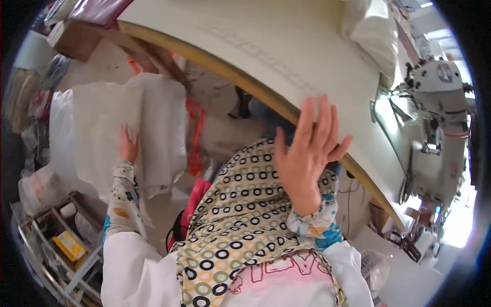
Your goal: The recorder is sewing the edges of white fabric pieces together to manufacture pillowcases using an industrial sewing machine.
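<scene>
My left hand (129,145) rests on a pile of pale, off-white fabric (105,115) at the left, its fingers apart and laid on the cloth near a fold. Whether the material is cloth or thin sheeting is hard to tell. Over the wooden edge of the white table (240,43) is my right hand (309,153), fingers spread, with nothing in it. Its fingertips reach over the tabletop; I cannot tell if they touch. A ring-patterned apron (230,204) covers my lap.
At the right, a white sewing machine (434,133) stands beside the table. A white cloth bundle (373,38) lies at the table's far right. Orange straps (194,138) hang beside the fabric pile. A metal rack (61,250) holding a yellow box (70,245) stands lower left; a cardboard box (76,41) is behind.
</scene>
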The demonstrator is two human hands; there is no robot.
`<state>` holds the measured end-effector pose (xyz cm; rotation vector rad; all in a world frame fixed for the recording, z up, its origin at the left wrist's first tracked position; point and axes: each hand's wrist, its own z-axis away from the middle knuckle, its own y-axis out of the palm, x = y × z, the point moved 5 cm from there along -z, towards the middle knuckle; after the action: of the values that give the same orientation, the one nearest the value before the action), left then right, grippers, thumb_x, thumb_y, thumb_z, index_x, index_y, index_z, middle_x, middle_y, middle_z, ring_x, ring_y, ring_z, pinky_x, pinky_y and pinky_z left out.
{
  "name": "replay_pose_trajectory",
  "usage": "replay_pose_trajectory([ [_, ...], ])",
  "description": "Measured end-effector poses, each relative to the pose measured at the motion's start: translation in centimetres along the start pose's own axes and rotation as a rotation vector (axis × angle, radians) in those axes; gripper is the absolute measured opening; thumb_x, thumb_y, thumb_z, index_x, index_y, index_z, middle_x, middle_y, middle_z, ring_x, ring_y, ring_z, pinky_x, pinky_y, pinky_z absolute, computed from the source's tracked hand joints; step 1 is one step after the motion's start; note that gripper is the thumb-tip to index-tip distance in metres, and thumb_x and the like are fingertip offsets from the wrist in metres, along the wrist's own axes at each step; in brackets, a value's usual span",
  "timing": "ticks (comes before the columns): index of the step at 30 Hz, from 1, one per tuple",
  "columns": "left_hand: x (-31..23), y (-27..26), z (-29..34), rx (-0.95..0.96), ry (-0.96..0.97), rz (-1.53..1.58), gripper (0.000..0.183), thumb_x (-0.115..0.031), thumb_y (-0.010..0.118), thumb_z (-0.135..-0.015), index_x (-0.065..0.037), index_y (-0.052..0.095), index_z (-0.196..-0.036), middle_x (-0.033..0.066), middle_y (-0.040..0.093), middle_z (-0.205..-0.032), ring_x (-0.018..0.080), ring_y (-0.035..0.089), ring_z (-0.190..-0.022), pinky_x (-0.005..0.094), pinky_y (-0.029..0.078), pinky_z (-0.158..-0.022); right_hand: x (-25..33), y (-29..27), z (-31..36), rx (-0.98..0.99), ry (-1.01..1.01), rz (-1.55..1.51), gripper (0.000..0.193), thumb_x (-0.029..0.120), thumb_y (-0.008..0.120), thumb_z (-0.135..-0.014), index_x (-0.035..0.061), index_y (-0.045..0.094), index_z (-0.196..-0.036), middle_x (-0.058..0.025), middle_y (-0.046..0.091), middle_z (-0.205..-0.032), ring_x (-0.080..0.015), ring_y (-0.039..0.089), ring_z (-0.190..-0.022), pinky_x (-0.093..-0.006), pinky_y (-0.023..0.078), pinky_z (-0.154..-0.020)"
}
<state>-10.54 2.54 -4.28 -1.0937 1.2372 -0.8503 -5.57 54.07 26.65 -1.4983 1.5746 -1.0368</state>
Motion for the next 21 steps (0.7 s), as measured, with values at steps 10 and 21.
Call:
replay_pose_trajectory([
  [10, -1.8, 5.6, 2.0, -0.203, -0.103, -0.497, 0.049, -0.018, 0.044, -0.096, -0.027, 0.039, -0.144, 0.012, 0.046, -0.143, 0.0444, 0.054, -0.115, 0.055, 0.046, -0.092, 0.1, 0.1, -0.4, -0.053, -0.034, 0.065, 0.077, 0.02, 0.07, -0.077, 0.012, 0.037, -0.146, -0.0152, 0.033, -0.15, -0.0346, 0.032, -0.136, -0.0586, 0.004, -0.11],
  [21, -3.6, -4.2, 1.8, 0.056, 0.0, 0.279, 0.036, 0.002, 0.049, -0.083, -0.007, 0.065, -0.114, 0.0202, 0.068, -0.095, 0.0337, 0.067, -0.092, 0.0425, 0.054, -0.08, 0.3, -1.0, -0.4, -0.097, 0.027, -0.042, 0.077, 0.025, 0.07, -0.076, 0.0154, 0.039, -0.146, -0.0093, 0.035, -0.151, -0.0306, 0.033, -0.137, -0.056, 0.012, -0.109],
])
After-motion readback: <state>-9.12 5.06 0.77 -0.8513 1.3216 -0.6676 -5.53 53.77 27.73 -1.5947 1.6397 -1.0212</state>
